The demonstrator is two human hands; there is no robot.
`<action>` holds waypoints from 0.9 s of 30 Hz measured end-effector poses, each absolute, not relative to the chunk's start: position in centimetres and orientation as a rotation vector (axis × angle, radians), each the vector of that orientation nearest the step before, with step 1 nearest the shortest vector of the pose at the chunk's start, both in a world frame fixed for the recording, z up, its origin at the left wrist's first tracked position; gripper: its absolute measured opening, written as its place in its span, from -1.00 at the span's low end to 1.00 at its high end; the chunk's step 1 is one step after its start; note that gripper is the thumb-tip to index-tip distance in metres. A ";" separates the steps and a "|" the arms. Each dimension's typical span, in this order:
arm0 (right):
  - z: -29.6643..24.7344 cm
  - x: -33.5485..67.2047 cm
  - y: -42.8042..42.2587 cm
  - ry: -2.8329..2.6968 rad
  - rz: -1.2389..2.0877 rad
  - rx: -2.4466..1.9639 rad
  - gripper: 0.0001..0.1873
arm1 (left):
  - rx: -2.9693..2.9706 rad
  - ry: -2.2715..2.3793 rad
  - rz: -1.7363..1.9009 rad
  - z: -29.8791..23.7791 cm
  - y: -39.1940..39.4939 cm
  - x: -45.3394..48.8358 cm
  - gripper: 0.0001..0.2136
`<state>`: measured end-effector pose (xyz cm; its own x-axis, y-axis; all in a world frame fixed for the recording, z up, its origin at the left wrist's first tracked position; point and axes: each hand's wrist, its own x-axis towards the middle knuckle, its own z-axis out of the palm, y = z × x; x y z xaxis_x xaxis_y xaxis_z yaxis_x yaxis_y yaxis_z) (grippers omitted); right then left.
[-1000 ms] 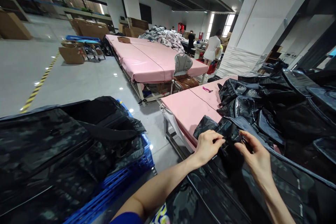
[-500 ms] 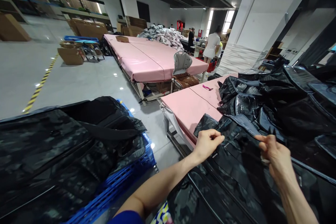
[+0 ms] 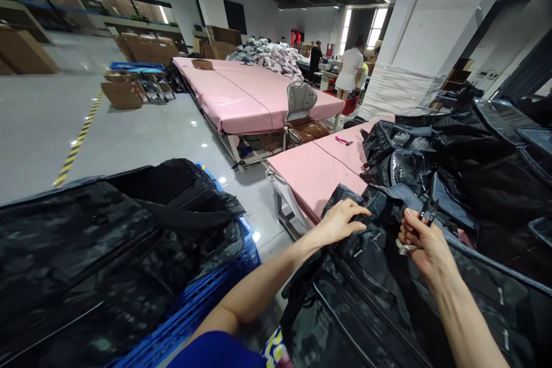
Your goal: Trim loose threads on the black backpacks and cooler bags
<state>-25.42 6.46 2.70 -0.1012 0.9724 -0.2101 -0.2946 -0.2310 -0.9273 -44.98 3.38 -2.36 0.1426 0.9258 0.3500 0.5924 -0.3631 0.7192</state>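
Note:
A dark camouflage bag point(image 3: 371, 299) lies in front of me over the near end of a pink table point(image 3: 314, 175). My left hand point(image 3: 340, 221) is closed on a fold of the bag at its far left corner. My right hand point(image 3: 425, 241) is closed around small black thread snips point(image 3: 428, 210), whose tips point up from the fingers, just above the bag's upper edge. A pale scrap shows under the right thumb.
A heap of black bags with clear panels point(image 3: 466, 167) fills the table to the right. More camouflage bags point(image 3: 107, 253) are stacked on a blue crate point(image 3: 207, 310) at my left. Beyond stand a long pink table point(image 3: 250, 95), a grey chair point(image 3: 302, 106), cardboard boxes and people near a pillar.
My right hand swung out to the right, then came back toward the left hand with the snips' tips raised. The left hand shifted its grip on the bag's fold.

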 end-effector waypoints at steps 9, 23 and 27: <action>0.7 -25.9 6.0 -1.305 1.143 -1.232 -0.50 | 1.830 1.304 1.203 -3.6 4.7 -44.4 -0.84; -0.8 -26.9 6.5 -1.841 0.663 -1.239 -0.65 | 1.663 1.377 1.195 -3.0 4.0 -44.2 -0.84; 2.2 -23.4 9.3 -1.749 0.506 -1.334 -0.51 | 1.560 1.447 1.303 -3.7 3.8 -44.0 -0.74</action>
